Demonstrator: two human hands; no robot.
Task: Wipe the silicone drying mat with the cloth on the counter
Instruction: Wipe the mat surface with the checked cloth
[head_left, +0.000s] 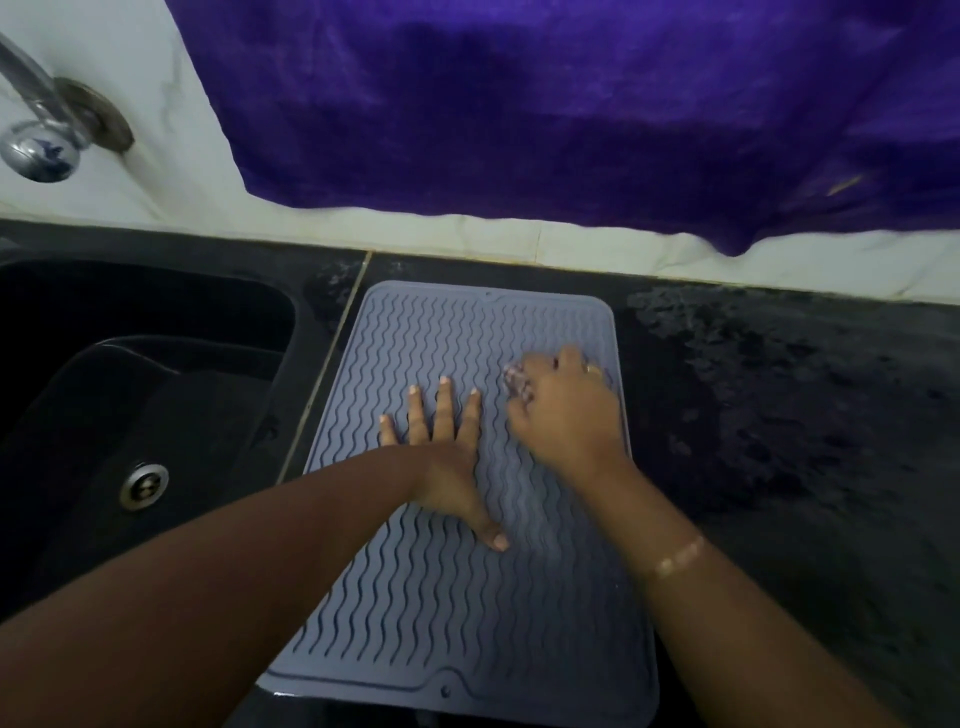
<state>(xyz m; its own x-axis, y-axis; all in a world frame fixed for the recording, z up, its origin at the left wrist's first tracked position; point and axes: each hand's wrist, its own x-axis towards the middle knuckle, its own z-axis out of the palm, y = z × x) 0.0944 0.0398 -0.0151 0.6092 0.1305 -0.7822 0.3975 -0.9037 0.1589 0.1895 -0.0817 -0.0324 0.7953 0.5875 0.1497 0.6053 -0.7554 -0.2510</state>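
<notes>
Silicone, grey-blue and ribbed with wavy lines: the drying mat (426, 597) runs from the bottom centre of the frame toward the wall, on the black counter (779, 415). To wipe it well, I judge, the mat should stay pinned so it cannot slide. The cloth should follow the grooves with firm pressure rather than skim across the ridges. At mid-frame the left hand (447, 462) lies flat on the mat, fingers straight and spread, holding nothing. Just beyond, by the mat's right edge, the right hand (563, 415) curls round a small pale cloth (517, 379), bunched against the surface. A dark sink (130, 364) lies left; a purple towel (571, 104) hangs across the top.
</notes>
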